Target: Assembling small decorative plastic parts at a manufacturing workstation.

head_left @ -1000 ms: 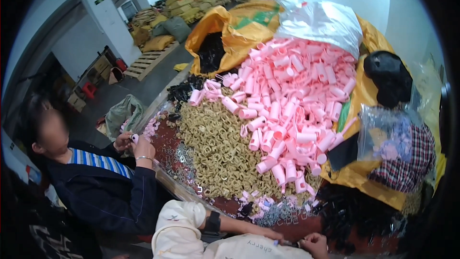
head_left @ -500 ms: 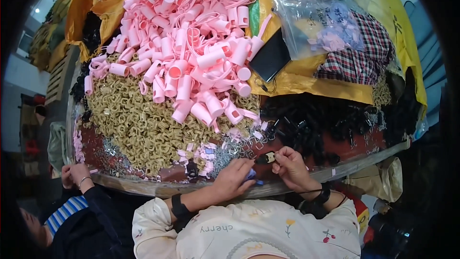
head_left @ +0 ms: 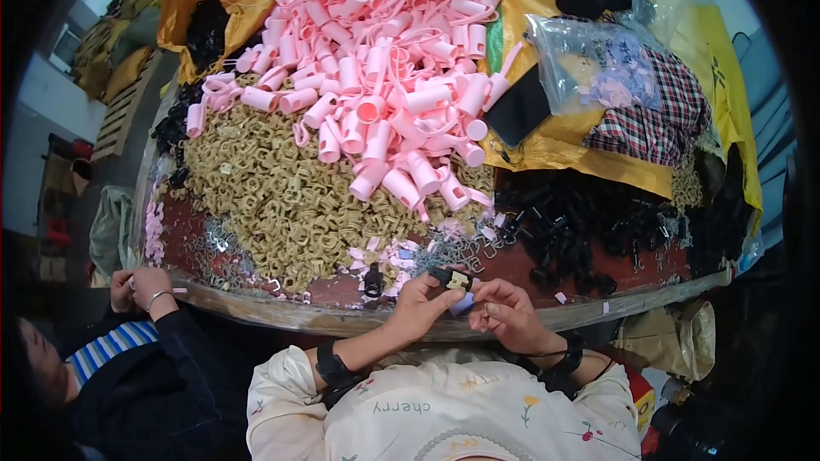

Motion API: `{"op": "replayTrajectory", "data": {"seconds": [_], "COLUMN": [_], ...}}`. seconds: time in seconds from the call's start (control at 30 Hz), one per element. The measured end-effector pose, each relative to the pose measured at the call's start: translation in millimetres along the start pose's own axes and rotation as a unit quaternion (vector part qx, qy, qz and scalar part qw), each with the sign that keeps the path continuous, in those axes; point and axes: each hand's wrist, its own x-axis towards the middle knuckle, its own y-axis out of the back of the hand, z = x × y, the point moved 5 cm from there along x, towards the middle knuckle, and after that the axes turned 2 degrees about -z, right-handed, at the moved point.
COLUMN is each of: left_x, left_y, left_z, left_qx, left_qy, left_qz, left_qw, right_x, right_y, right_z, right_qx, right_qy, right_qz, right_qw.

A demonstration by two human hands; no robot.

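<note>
Close two-handed handling seemed in hand, calling for a steady hold: the left hand (head_left: 417,312) gripped a small black-and-cream plastic part (head_left: 459,280) over the bench (head_left: 273,314); the right hand (head_left: 511,316) curled partly closed beside it, any hold unclear.

a workshop for handling small parts in bulk — pink plastic cylinders (head_left: 376,102), tan plastic pieces (head_left: 282,196) and metal clips (head_left: 448,256) lie heaped loose across a wood-edged table (head_left: 231,312), its near side shared with a co-worker (head_left: 171,384) in dark clothing — while full sacks (head_left: 128,72) are piled beside a wooden pallet (head_left: 120,124), storeroom fashion, in the background.
</note>
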Motion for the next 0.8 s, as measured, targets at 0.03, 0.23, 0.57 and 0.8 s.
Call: {"op": "replayTrajectory", "data": {"seconds": [0.03,0.23,0.57,0.8], "left_x": [-1,-11,-31,-46], "left_y": [4,23,44,43], "left_z": [-1,-7,2,-7], "left_qx": [-0.037,-0.17,-0.242,-0.257], "left_qy": [-0.012,0.003,0.006,0.019], "left_qz": [0.01,0.049,0.079,0.059], "left_qw": [0.999,0.984,0.967,0.964], "right_x": [2,5,10,24], "right_y": [-4,-20,-23,-15], "right_z": [1,6,3,0], "right_qx": [-0.001,-0.115,-0.803,-0.876], "right_qy": [-0.009,-0.017,0.202,0.175], "right_qz": [-0.017,-0.098,-0.094,-0.051], "right_qw": [1.0,0.988,0.552,0.447]}}
